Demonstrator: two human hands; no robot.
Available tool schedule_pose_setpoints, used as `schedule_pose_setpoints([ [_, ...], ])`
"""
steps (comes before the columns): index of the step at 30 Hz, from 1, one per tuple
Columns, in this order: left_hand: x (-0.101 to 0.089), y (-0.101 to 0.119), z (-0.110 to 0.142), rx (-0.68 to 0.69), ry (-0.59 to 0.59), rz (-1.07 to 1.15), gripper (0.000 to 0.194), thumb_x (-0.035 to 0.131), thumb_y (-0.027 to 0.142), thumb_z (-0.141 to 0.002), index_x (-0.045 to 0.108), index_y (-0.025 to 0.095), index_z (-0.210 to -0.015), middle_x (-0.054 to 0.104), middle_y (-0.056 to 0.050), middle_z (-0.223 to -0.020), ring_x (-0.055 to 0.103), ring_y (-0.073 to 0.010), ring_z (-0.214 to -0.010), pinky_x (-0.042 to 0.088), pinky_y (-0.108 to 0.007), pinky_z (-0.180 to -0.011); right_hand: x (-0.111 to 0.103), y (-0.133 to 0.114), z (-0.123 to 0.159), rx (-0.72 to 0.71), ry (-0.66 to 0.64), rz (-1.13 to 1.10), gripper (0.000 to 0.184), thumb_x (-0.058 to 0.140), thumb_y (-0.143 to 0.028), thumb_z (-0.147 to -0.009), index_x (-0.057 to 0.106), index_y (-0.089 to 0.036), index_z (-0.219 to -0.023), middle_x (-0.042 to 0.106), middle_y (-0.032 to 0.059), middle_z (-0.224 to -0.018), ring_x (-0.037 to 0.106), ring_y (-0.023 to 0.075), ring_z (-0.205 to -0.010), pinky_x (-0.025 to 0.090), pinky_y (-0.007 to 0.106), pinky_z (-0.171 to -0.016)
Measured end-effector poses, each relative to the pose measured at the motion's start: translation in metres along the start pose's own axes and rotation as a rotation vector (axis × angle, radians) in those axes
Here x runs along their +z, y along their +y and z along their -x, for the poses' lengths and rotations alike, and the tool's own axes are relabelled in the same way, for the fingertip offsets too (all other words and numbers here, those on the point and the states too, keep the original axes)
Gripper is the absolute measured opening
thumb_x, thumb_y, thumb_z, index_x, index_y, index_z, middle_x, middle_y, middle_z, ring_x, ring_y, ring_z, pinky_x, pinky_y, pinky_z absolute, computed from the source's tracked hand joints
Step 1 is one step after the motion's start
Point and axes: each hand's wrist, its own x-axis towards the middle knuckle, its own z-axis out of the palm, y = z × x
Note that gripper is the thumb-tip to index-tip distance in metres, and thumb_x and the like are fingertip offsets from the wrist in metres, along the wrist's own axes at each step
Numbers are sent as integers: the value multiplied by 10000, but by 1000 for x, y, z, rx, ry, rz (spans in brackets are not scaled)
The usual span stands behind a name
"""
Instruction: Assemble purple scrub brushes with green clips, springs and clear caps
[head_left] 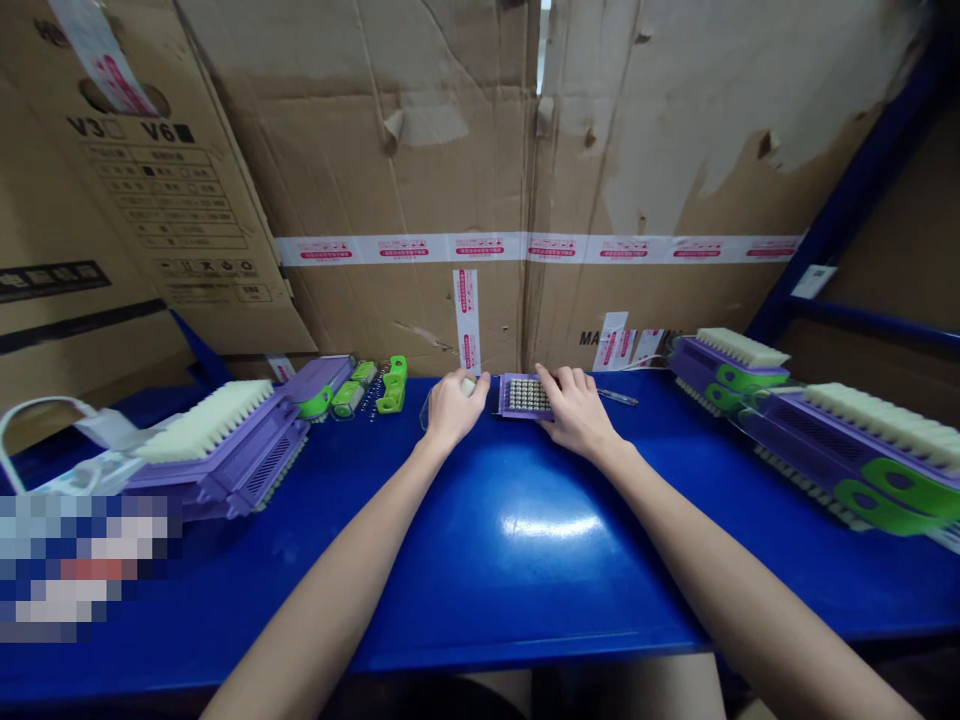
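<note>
My left hand point(452, 405) rests on the blue table point(510, 540) near the back, its fingers curled round a small pale piece I cannot name. My right hand point(576, 408) lies beside it, fingers pressed on a small purple tray point(523, 395) filled with rows of pale pegs. The tray sits flat between the two hands, against the cardboard wall.
Purple brush-like units with cream bristles are stacked at the left point(217, 445) and right point(847, 430). Green clips point(394, 385) and small parts lie at the back left. A pen-like tool point(619, 397) lies right of the tray. Cardboard boxes point(480, 170) wall off the back.
</note>
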Motion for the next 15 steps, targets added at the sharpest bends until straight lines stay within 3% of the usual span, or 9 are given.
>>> schedule_pose_setpoints([
  [3,2,1,2,-51,-76,149,260,463,374,-816,642,189,-788,653,-29,-709,596,-175,-690,381,-242,-623,-2,-4,0,11,8,27,722,623,-284,-721,362,-65,-1357,505,191,-1078,427,330,-963,368,448,-815],
  [8,4,0,4,-52,-141,261,246,432,300,-793,641,171,-810,628,-14,-691,579,-168,-696,384,-247,-631,-5,-6,0,25,-8,3,527,610,-260,-704,501,-113,-1199,493,168,-1101,406,316,-1015,301,447,-912],
  [11,11,-3,4,-36,-119,285,215,474,282,-781,648,165,-829,662,-45,-816,596,-185,-783,415,-272,-717,-5,-5,0,21,-27,-12,530,619,-244,-682,491,-94,-1174,474,194,-1190,393,323,-1076,260,448,-964],
  [15,27,-12,0,-55,-54,408,226,579,292,-760,656,159,-926,673,-95,-946,613,-213,-872,439,-308,-802,-6,-6,-1,20,-59,-25,522,614,-233,-687,474,-90,-1169,476,202,-1248,397,328,-1113,286,422,-945],
])
